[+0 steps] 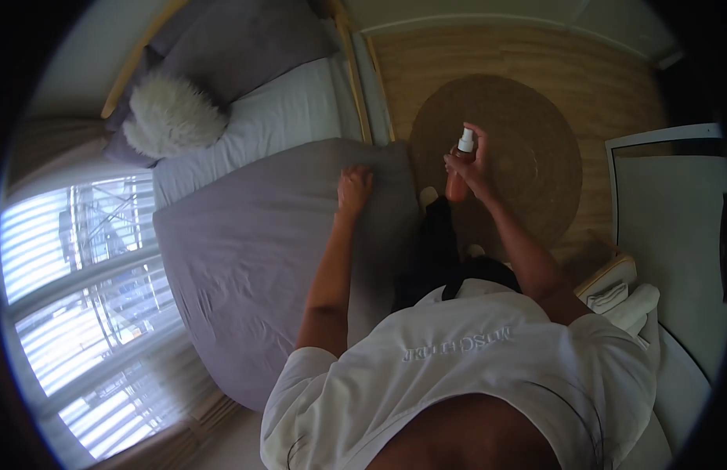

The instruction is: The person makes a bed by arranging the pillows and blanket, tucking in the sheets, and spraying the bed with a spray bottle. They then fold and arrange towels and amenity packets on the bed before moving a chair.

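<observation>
The bed spans left of centre, a cushion on it at upper left, beside what look like pillows. Window, far left; rug on floor, upper right.

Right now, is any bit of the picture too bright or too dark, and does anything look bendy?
Head view: the window glares white between its stripes; the picture's corners go black; the far edge of the wood floor bends, probably from the lens; the bed cover is dim farther from the window.
</observation>
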